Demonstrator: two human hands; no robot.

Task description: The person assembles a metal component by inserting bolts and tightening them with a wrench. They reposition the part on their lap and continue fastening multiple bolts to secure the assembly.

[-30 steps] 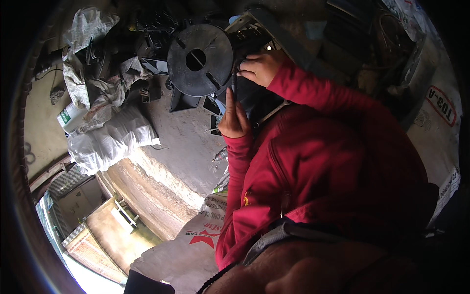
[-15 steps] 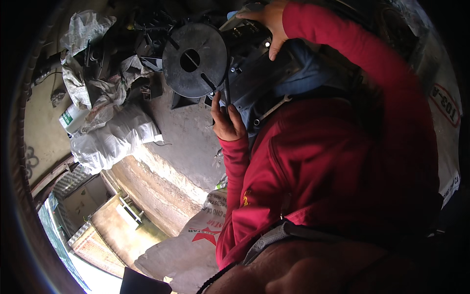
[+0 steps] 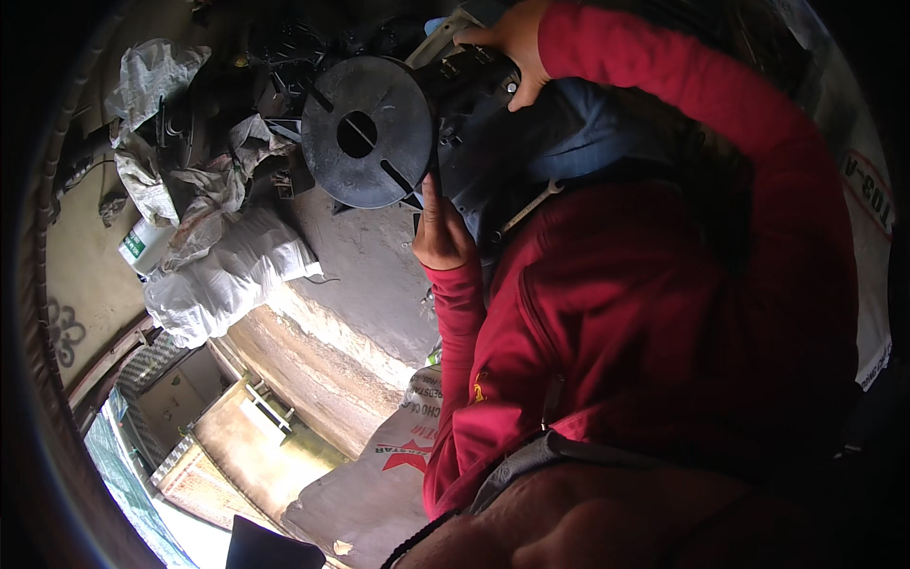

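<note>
A flat black disc (image 3: 384, 104) with a round centre hole and slots faces up in front of me. It adjoins a dark part (image 3: 464, 76) with small bolts, mostly lost in shadow. My left hand (image 3: 444, 232) is at the disc's near right rim, one finger stretched up along the edge; its other fingers are partly hidden, curled against it. Over the far right end of the dark part, my right hand (image 3: 519, 52) is wrapped, thumb beside a shiny bolt head. A combination wrench (image 3: 531, 211) lies across my lap near the blue cloth (image 3: 602, 133).
Left of the disc are crumpled plastic bags (image 3: 156, 81) and a bulky white sack (image 3: 232, 280). A printed sack (image 3: 360, 493) lies by my left elbow, and another pale sack (image 3: 867, 275) stands far right. The concrete floor (image 3: 355, 251) shows between them.
The disc shifts slightly left and down in view. My right hand's thumb and fingers draw closer around the dark part. A dark rod seen by my left fingers earlier no longer shows.
</note>
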